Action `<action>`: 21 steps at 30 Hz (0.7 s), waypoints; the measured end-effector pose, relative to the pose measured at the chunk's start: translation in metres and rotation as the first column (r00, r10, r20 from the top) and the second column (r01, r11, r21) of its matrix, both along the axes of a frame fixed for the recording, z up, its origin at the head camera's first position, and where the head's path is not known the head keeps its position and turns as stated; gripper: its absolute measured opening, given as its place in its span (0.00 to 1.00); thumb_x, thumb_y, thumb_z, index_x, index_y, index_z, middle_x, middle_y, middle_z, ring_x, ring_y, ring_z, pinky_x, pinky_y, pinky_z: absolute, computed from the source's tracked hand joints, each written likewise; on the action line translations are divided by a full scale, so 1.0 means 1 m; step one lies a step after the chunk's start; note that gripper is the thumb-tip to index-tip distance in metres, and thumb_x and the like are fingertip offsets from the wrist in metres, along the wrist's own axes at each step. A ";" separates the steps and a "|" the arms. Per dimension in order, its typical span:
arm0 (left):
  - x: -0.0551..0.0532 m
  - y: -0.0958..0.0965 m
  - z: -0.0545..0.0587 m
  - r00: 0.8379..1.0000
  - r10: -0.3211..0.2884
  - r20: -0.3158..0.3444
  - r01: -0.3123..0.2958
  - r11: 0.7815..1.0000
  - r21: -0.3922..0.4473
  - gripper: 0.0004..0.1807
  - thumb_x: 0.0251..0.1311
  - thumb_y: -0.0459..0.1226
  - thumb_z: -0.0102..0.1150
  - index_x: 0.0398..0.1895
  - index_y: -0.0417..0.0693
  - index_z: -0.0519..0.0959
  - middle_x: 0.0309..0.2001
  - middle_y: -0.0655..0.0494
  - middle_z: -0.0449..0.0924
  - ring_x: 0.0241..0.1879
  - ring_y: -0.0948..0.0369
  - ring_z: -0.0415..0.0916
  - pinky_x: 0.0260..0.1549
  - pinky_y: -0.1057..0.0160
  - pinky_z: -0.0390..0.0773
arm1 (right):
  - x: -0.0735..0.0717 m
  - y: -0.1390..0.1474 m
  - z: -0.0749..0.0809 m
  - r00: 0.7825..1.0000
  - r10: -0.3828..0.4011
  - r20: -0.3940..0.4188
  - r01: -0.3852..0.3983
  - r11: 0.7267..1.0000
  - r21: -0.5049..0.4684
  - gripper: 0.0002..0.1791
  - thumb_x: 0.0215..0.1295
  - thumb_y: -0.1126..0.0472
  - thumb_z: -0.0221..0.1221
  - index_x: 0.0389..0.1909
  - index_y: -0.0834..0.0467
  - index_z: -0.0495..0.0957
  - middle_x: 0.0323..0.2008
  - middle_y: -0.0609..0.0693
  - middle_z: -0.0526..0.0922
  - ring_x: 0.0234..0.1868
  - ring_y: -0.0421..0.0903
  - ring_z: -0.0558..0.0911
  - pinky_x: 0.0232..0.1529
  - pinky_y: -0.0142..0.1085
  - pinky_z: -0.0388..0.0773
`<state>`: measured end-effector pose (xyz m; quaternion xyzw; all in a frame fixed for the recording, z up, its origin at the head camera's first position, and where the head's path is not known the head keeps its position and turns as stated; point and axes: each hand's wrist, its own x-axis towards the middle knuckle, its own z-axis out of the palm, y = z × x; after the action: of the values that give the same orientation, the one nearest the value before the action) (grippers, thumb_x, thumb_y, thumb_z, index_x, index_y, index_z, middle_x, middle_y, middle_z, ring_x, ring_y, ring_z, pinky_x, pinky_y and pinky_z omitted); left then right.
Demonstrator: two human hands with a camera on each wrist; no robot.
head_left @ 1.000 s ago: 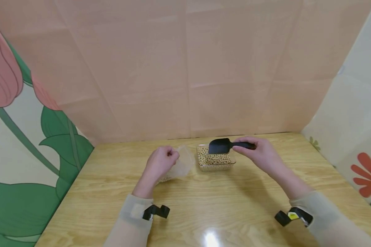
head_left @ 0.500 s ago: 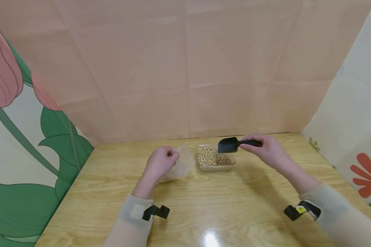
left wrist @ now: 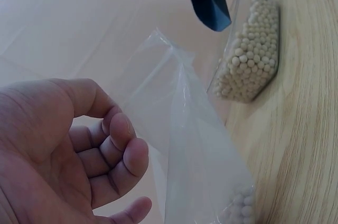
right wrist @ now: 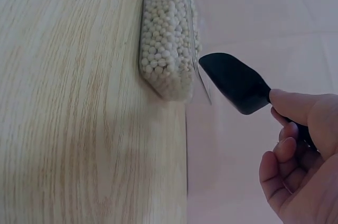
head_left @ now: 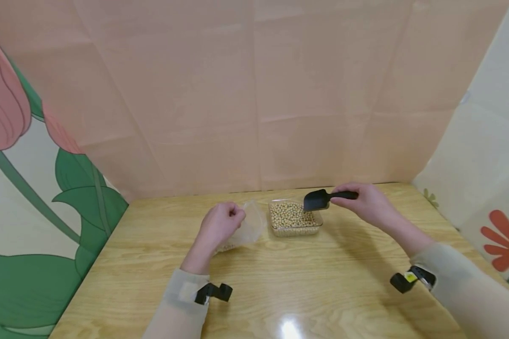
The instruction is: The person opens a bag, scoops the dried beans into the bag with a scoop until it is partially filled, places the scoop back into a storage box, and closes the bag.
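My left hand [head_left: 221, 223] pinches the edge of a clear plastic bag [head_left: 250, 226] with curled fingers. In the left wrist view the bag [left wrist: 195, 145] stands upright, with pale round beans [left wrist: 240, 208] in its bottom. My right hand [head_left: 366, 203] holds a black scoop [head_left: 316, 200] by its handle, between thumb and fingers. The scoop's blade hangs above the right part of a clear rectangular container [head_left: 296, 231] that is heaped with beans [head_left: 289, 215]. In the right wrist view the blade [right wrist: 235, 81] is apart from the container's rim and shows its dark surface.
A wooden table [head_left: 297, 282] lies under everything. Behind it rises a pink cloth backdrop [head_left: 254, 103], with flower-printed panels on both sides. The bag stands just left of the container.
My right hand has carried the scoop rightward, from over the container's middle to above its right part. It tips slightly lower now. My left hand and the bag have stayed in place.
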<state>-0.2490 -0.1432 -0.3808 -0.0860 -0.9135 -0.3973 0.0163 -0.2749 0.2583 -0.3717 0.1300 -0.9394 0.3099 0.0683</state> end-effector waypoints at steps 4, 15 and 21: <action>0.000 -0.001 -0.001 1.000 -0.003 0.001 0.003 1.000 0.002 0.12 0.77 0.39 0.56 0.33 0.50 0.84 0.28 0.58 0.83 0.20 0.60 0.67 0.23 0.60 0.68 | -0.004 0.000 -0.001 1.000 0.005 0.017 -0.005 1.000 -0.003 0.25 0.76 0.43 0.70 0.62 0.57 0.88 0.59 0.62 0.87 0.41 0.52 0.82 0.40 0.46 0.78; 0.001 -0.001 -0.001 1.000 -0.003 -0.002 0.003 1.000 0.008 0.13 0.77 0.40 0.55 0.34 0.50 0.85 0.28 0.58 0.83 0.20 0.60 0.67 0.23 0.60 0.68 | -0.013 -0.004 0.000 1.000 0.029 -0.005 -0.029 0.999 0.022 0.18 0.75 0.51 0.72 0.57 0.57 0.90 0.55 0.61 0.88 0.40 0.52 0.81 0.39 0.43 0.77; 0.001 -0.001 -0.001 1.000 -0.003 0.000 0.003 1.000 0.010 0.13 0.77 0.40 0.55 0.34 0.50 0.85 0.28 0.58 0.83 0.20 0.60 0.66 0.24 0.59 0.68 | -0.017 -0.011 0.002 0.999 0.042 0.000 -0.042 0.998 0.037 0.20 0.75 0.49 0.72 0.57 0.58 0.90 0.54 0.61 0.89 0.39 0.49 0.81 0.38 0.43 0.77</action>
<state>-0.2484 -0.1442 -0.3817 -0.0874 -0.9114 -0.4019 0.0162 -0.2918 0.2477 -0.3699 0.1512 -0.9419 0.2939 0.0598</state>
